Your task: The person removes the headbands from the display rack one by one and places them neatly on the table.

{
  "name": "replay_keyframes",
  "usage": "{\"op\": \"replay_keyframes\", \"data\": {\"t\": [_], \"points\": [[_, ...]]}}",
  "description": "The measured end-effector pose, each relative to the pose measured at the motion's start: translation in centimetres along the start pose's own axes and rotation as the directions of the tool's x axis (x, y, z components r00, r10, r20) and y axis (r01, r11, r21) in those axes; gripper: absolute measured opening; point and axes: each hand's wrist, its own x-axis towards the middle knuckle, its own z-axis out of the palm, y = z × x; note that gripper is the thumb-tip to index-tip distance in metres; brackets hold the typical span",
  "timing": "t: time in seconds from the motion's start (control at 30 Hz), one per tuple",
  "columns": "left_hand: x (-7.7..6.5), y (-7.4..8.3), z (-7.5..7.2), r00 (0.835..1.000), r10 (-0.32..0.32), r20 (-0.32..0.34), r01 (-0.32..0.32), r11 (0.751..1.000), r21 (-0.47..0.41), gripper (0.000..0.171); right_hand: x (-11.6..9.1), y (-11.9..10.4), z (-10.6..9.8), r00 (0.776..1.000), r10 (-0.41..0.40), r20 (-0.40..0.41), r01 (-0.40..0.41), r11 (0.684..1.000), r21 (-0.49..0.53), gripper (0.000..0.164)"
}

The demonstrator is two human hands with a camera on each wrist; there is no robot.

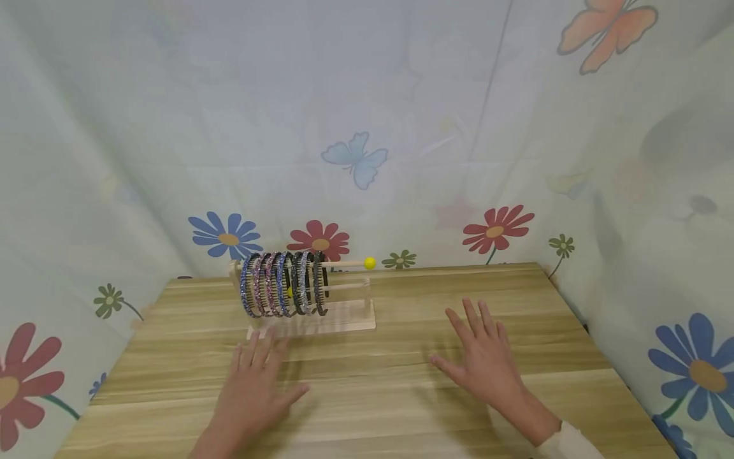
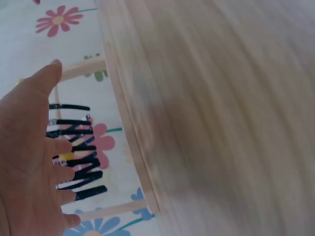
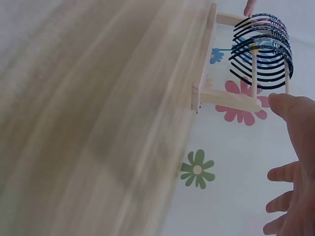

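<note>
A wooden rack [image 1: 344, 326] stands toward the back left of the table, its upper rod tipped with a yellow ball [image 1: 369, 263]. Several glittery toothed headbands [image 1: 282, 284] hang in a row on that rod, in blue, pink, silver and black. My left hand [image 1: 249, 389] is spread over the table just in front of the rack, holding nothing; in the left wrist view its fingers overlap the headbands. To the right of the rack my right hand [image 1: 484, 360] is held over the table with fingers spread, also holding nothing.
The wood-grain table [image 1: 367, 401] reaches back to a pale cloth [image 1: 401, 95] printed with flowers and butterflies, which encloses it at the back and both sides. The rack's bare rod end points right.
</note>
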Motion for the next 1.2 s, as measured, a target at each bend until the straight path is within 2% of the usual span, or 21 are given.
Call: {"op": "replay_keyframes", "data": {"t": [0.4,0.73,1.0,1.2], "points": [[-0.1,-3.8,-1.7,0.998,-0.064,-0.030,0.063,0.998,-0.018,0.091,2.3,-0.9,-1.1,0.998,-0.064,-0.015,0.065,0.996,0.061,0.092],[1.0,-7.1,-2.5,0.985,-0.125,-0.117,0.110,0.985,-0.130,0.087,4.6,-3.3,-1.7,0.989,-0.143,-0.038,0.147,0.982,0.122,0.090],[2.6,-9.2,-2.1,0.979,-0.190,-0.078,0.165,0.954,-0.251,0.082,6.0,-5.5,-1.4,0.987,-0.155,-0.049,0.162,0.961,0.223,0.085],[3.5,-10.4,-1.1,0.975,-0.222,-0.012,0.201,0.906,-0.372,0.076,6.5,-7.1,-1.0,0.988,-0.143,-0.054,0.153,0.940,0.305,0.082]]}}
